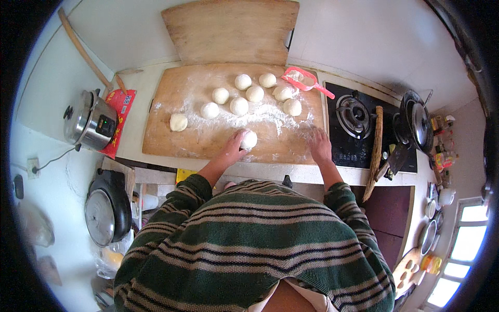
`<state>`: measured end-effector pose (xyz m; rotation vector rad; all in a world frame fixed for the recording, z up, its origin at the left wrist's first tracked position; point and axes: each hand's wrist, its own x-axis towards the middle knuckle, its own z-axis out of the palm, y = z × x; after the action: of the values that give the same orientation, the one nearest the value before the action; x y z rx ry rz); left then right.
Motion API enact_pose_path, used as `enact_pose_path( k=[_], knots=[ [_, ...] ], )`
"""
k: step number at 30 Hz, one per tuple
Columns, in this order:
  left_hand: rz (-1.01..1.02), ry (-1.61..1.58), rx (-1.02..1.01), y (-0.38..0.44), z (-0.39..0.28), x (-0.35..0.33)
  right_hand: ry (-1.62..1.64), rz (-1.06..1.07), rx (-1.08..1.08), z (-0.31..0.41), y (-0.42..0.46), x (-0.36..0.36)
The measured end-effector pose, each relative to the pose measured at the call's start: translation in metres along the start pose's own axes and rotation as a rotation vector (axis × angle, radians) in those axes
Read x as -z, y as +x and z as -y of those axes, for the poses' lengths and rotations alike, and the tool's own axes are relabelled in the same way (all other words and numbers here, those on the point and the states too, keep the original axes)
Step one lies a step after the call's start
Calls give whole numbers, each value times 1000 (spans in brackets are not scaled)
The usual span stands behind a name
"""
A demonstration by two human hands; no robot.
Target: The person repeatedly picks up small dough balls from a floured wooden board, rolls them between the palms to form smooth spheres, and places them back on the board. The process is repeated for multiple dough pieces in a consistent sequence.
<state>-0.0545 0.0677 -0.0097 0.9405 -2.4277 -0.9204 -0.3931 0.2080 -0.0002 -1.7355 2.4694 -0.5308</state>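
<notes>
My left hand is curled around the left side of a round, white dough ball near the front edge of a floured wooden board. At the board's front right, my right hand rests on the wood with its fingers stretched forward, holding nothing that I can see. Farther back lie several smooth dough balls. A flatter, uneven dough piece sits alone on the left, and another lumpy dough piece lies at the right. Loose flour is spread across the middle.
A pink scoop with flour lies at the back right corner. Right of the board is a black gas hob with a straw brush and a wok. On the left stands a metal rice cooker beside a red bag.
</notes>
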Motion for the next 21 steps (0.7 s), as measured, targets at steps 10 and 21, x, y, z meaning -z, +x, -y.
enact_pose_path(
  k=[10,21],
  knots=[
    [31,15,31,3,-3,5,-142,-20,-249,23,8,-27],
    [99,-696,641,29,-14,37,-123,-73,-244,24,8,-24]
  ],
)
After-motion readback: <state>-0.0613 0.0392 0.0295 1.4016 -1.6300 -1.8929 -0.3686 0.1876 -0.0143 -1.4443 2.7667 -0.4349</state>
